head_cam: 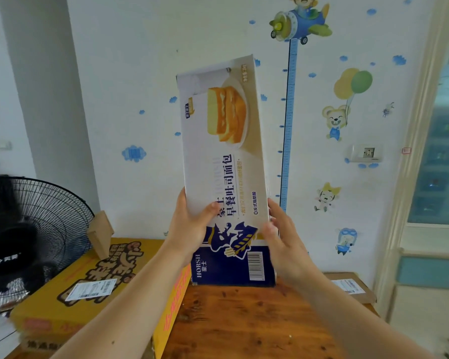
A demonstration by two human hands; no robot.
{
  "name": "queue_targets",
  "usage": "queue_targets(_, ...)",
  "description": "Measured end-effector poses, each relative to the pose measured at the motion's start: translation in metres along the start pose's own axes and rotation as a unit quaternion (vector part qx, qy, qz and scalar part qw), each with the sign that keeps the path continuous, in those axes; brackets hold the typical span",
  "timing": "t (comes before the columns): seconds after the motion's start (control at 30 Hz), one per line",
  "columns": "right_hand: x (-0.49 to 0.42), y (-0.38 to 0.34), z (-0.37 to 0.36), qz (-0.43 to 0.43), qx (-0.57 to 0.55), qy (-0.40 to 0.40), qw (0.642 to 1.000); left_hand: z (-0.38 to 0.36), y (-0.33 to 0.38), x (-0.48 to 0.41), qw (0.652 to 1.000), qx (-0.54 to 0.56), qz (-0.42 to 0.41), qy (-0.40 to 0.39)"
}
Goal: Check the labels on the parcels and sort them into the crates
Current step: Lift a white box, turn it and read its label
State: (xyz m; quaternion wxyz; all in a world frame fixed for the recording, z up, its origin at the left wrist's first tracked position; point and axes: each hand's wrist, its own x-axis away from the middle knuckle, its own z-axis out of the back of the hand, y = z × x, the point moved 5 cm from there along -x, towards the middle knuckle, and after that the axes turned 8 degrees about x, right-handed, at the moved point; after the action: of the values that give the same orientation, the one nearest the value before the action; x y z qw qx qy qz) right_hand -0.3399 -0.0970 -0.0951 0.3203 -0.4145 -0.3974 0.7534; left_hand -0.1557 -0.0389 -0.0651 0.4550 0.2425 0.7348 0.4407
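I hold a long white and navy toast-bread box [223, 141] upright in front of me, above the wooden table [244, 322]. Its printed front faces me, with a bread picture at the top and a barcode near the bottom. My left hand [189, 226] grips its lower left edge, thumb across the front. My right hand [285, 237] grips the lower right edge, fingers wrapped behind. A large yellow carton [88, 288] with a white shipping label [91, 291] lies at the left. A flat brown parcel [353, 287] with a label lies at the table's right.
A black standing fan [44, 218] stands at the far left beside dark items. A small cardboard piece [100, 233] leans on the yellow carton's back. A wall with cartoon stickers and a height chart is behind. A door frame [410, 151] stands at the right.
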Motion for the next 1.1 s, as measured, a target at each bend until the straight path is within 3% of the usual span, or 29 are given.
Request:
queue_targets(0.13,-0.019,0.002,0.007,-0.014,-0.020,0.047,0.999,0.002,-0.004,0.001,1.000,0.024,0.013,-0.008)
queue_targets(0.5,-0.049,0.019,0.015,-0.022,0.043,0.043,0.998,0.013,-0.003,0.004,0.998,0.021,0.023,-0.058)
queue_targets(1.1,-0.044,0.044,0.048,-0.130,0.036,0.038,0.990,0.036,0.004,0.006,0.994,0.029,0.050,-0.093)
